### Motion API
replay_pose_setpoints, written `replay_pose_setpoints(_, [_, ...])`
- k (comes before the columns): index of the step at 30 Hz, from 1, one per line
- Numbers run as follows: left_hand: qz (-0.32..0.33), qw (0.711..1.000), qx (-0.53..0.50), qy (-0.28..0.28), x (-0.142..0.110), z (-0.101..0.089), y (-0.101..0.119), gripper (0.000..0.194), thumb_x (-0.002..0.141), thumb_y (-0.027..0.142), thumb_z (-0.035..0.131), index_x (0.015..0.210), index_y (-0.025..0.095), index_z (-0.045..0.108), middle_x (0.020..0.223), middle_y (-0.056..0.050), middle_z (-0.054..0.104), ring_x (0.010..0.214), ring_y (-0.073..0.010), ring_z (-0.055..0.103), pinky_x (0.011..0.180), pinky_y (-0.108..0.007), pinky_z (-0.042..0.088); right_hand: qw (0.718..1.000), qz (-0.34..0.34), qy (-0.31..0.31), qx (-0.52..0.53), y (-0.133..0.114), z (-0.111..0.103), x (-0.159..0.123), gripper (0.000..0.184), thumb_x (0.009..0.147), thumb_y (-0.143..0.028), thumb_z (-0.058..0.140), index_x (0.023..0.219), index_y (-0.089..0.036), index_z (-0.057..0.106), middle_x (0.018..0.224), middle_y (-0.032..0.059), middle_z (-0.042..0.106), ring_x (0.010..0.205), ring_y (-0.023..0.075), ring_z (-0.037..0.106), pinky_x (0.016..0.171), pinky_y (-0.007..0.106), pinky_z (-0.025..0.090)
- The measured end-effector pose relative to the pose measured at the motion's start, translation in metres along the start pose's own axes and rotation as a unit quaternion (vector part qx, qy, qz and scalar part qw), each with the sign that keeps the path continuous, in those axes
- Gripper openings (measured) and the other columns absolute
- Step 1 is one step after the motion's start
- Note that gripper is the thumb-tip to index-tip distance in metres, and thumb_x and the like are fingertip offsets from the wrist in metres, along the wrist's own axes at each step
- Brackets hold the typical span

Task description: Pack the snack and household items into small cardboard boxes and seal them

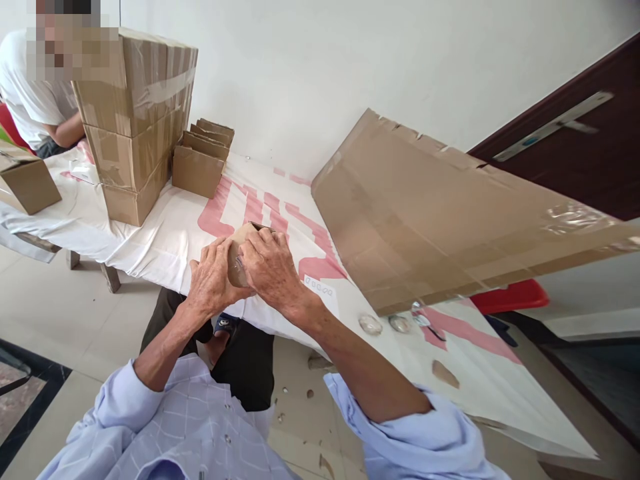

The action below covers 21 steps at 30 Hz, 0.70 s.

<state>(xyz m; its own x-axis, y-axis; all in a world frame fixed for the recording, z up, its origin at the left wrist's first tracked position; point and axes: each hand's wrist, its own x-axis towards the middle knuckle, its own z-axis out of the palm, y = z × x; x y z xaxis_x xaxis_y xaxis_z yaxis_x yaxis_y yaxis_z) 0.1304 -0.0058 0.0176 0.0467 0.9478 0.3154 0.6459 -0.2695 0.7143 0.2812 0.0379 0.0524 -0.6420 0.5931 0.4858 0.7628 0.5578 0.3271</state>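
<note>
A small brown cardboard box (234, 265) is between my two hands, above the front edge of the cloth-covered table (175, 230). My left hand (213, 277) wraps round its left side, with the thumb along the bottom. My right hand (273, 272) is closed over its right side, its fingers curled at the box's face. Something shiny and clear, like tape, shows by the right fingertips. The box's far right side is hidden behind the right hand. A dark gap shows at the box's top edge.
Taped boxes (115, 153) stand stacked at left, beside several folded cartons (200, 163). A large carton (425, 213) leans rightward. Clear tape rolls (371, 325) and a paper sheet (323, 293) lie nearer. Another person (37, 80) sits far left, near another box (30, 180).
</note>
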Motion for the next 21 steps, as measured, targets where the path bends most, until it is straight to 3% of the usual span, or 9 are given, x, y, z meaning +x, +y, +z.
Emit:
replay_pose_setpoints(5, [0.005,1.000,-0.009,0.010,0.000,0.003,-0.005,0.099,0.071,0.046,0.097,0.153,0.024,0.047,0.167,-0.023,0.052,0.150,-0.0471,0.052,0.110,-0.067,0.049,0.995,0.028,0.010,0.100,0.005,-0.009,-0.002,0.026,0.105,-0.012,0.049,0.091,-0.019,0.069,0.100,0.0125,0.069,0.100,0.0286,0.054,0.090,0.042,0.042])
replay_pose_setpoints(8, [0.016,0.999,-0.036,0.026,0.003,0.003,-0.018,0.099,0.067,0.042,0.098,0.152,0.026,0.049,0.163,-0.020,0.056,0.147,-0.0449,0.054,0.113,-0.065,0.049,0.965,0.088,0.065,0.237,0.007,-0.024,-0.005,0.020,0.105,-0.020,0.051,0.090,-0.023,0.064,0.102,0.0103,0.070,0.102,0.0273,0.059,0.093,0.043,0.047])
replay_pose_setpoints(11, [0.025,0.995,-0.086,0.037,0.009,-0.002,-0.045,0.101,0.064,0.042,0.098,0.151,0.023,0.050,0.157,-0.020,0.059,0.143,-0.0429,0.058,0.116,-0.061,0.050,0.889,0.169,0.092,0.415,0.007,-0.041,-0.012,0.017,0.105,-0.030,0.055,0.091,-0.024,0.063,0.098,0.0072,0.070,0.095,0.0240,0.063,0.090,0.041,0.053])
replay_pose_setpoints(14, [0.020,0.989,-0.144,0.019,0.019,-0.010,-0.081,0.108,0.061,0.040,0.095,0.154,0.017,0.047,0.157,-0.022,0.057,0.144,-0.0409,0.059,0.120,-0.056,0.050,0.784,0.247,0.062,0.566,0.006,-0.054,-0.020,0.023,0.102,-0.043,0.063,0.090,-0.023,0.066,0.090,0.0045,0.071,0.085,0.0202,0.065,0.082,0.036,0.055])
replay_pose_setpoints(16, [0.011,0.988,-0.153,-0.001,0.028,-0.014,-0.104,0.108,0.059,0.033,0.092,0.155,0.015,0.045,0.159,-0.023,0.056,0.150,-0.0419,0.055,0.122,-0.055,0.049,0.730,0.281,0.057,0.620,0.004,-0.058,-0.026,0.029,0.097,-0.050,0.071,0.087,-0.023,0.069,0.084,0.0038,0.070,0.080,0.0193,0.064,0.078,0.035,0.055])
replay_pose_setpoints(19, [-0.033,0.991,-0.128,-0.020,0.037,-0.018,-0.125,0.100,0.058,0.024,0.086,0.151,0.015,0.049,0.158,-0.021,0.057,0.151,-0.0442,0.054,0.118,-0.056,0.053,0.690,0.319,0.065,0.646,0.003,-0.061,-0.034,0.032,0.090,-0.052,0.078,0.084,-0.022,0.070,0.079,0.0037,0.070,0.077,0.0187,0.063,0.077,0.035,0.055])
replay_pose_setpoints(21, [-0.059,0.994,-0.093,0.008,0.036,-0.020,-0.126,0.095,0.060,0.022,0.085,0.148,0.016,0.053,0.156,-0.021,0.058,0.150,-0.0451,0.055,0.117,-0.058,0.053,0.675,0.346,0.071,0.648,0.003,-0.059,-0.040,0.032,0.087,-0.052,0.080,0.083,-0.022,0.071,0.079,0.0038,0.071,0.074,0.0180,0.062,0.075,0.034,0.055])
